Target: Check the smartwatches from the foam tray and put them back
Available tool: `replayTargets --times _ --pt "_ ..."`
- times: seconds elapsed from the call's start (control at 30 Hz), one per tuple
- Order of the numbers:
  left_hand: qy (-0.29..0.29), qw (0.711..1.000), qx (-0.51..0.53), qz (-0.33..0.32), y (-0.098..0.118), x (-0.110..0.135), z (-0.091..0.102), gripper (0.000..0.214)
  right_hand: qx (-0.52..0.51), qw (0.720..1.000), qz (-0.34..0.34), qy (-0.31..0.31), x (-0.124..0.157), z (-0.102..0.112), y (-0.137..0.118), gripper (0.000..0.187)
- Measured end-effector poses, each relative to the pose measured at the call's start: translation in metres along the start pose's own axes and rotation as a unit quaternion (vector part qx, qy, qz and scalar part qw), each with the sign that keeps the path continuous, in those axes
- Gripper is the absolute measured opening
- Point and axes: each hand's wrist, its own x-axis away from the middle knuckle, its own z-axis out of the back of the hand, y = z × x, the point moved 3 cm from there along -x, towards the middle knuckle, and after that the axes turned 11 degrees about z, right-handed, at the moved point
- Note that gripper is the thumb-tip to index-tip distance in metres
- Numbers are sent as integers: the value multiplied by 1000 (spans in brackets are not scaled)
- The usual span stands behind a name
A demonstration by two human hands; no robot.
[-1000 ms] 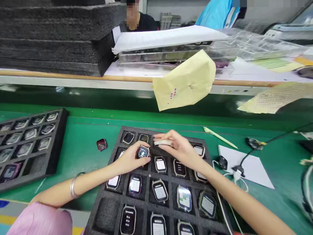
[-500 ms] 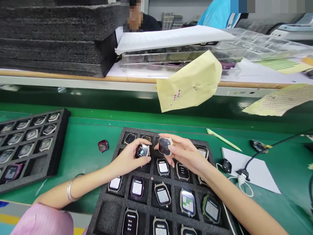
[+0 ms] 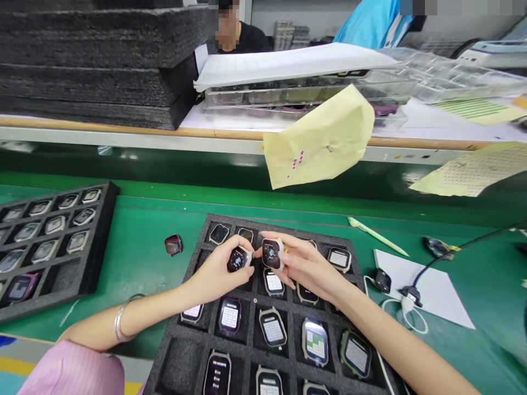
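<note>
My left hand (image 3: 216, 271) is closed on a smartwatch body with a lit round dial (image 3: 237, 259), held just above a black foam tray (image 3: 181, 362). My right hand (image 3: 307, 263) pinches a second watch body with a dark screen (image 3: 272, 253), face toward me, right beside the first. The two watches nearly touch over the tray's far rows. The tray's pockets hold several watch bodies with lit screens (image 3: 272, 331).
A second foam tray of watches (image 3: 99, 230) lies at the left. A loose dark red watch body (image 3: 173, 244) sits on the green belt. A pen (image 3: 376, 236), white paper (image 3: 436, 291) and charger cables (image 3: 405, 293) lie at the right. A yellow paper (image 3: 321, 140) hangs from the shelf; a person sits behind.
My right hand turned its watch from edge-on to face-up and brought it left and down beside the watch in my left hand. The left hand stayed almost in place.
</note>
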Motion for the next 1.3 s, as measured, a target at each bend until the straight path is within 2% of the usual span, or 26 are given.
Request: replayTargets --times 0.13,0.33,0.57,0.83,1.0,1.17,1.3 --pt "-2 1000 -24 -3 2 3 -1 18 19 1000 2 12 1 1 0 37" --pt "-2 1000 -27 -8 1 3 -1 18 104 994 29 29 0 2 -5 38" --pt "-18 999 -30 -15 4 4 -2 16 51 998 11 34 1 1 -1 38" --pt "-18 999 -21 -31 3 5 -3 16 46 998 10 30 1 -2 -3 39" --pt "-17 999 -35 -18 4 4 -1 17 51 998 13 27 2 -3 -3 35" --pt "-11 999 -30 -19 5 5 -1 17 57 998 11 27 4 -3 -3 43" --pt "-12 1000 -15 -15 6 5 -1 16 55 998 10 31 4 -3 -3 38"
